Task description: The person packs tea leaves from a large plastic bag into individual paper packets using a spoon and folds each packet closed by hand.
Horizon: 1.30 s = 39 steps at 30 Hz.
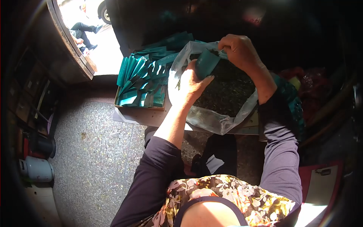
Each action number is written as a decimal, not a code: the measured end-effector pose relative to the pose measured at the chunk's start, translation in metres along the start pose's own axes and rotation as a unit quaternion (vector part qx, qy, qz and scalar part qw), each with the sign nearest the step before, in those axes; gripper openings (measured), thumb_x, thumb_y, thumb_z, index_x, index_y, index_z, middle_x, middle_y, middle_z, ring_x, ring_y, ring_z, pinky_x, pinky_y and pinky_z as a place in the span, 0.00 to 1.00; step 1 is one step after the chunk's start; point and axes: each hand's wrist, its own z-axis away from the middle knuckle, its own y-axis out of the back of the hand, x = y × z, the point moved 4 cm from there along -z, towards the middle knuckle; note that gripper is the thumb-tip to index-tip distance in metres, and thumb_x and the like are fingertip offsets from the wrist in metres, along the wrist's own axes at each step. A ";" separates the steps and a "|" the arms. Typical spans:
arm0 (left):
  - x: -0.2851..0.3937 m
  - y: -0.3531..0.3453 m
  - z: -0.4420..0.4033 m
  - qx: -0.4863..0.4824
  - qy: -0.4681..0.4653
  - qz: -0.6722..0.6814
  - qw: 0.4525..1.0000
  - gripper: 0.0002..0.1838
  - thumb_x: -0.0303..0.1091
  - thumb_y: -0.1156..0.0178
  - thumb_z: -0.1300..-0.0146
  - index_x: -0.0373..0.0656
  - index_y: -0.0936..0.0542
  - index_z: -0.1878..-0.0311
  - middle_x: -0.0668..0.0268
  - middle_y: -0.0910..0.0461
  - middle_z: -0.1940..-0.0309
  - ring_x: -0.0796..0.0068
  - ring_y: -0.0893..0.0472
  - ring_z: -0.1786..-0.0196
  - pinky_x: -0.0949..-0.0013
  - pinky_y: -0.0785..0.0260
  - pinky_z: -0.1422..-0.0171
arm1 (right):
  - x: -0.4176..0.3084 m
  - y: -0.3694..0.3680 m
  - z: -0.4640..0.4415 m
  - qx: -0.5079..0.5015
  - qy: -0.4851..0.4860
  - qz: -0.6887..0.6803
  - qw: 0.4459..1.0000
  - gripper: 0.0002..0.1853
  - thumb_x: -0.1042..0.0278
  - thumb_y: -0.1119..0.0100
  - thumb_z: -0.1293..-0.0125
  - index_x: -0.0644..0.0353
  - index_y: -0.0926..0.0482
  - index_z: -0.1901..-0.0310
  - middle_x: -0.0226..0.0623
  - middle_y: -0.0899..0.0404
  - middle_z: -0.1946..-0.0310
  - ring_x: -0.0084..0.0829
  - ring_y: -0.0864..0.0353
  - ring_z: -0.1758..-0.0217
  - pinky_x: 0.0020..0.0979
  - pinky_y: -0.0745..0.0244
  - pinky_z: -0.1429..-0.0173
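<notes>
One bag of leafy bits

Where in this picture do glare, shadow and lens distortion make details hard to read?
Head view: sunlit ground outside washes out to near white; head view: the background above the plastic bag sinks almost to black; head view: the left hand catches hard sunlight, while the bag's dark contents sit in shade; head view: wide-angle distortion, with blackened corners.

Left hand had the box of green packets crowding its outer side and the plastic bag bunched up around it; roomiest way through was over the speckled floor, left of the forearm.
</notes>
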 end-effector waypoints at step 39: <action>-0.009 -0.019 -0.006 0.116 -0.172 0.118 0.971 0.42 0.31 0.25 0.57 0.42 0.36 0.37 0.51 0.26 0.49 0.51 0.24 0.47 0.58 0.30 0.42 | -0.029 -0.010 0.063 0.151 -0.089 -0.112 0.978 0.17 0.79 0.41 0.48 0.59 0.20 0.54 0.40 0.19 0.55 0.42 0.21 0.51 0.37 0.26 0.46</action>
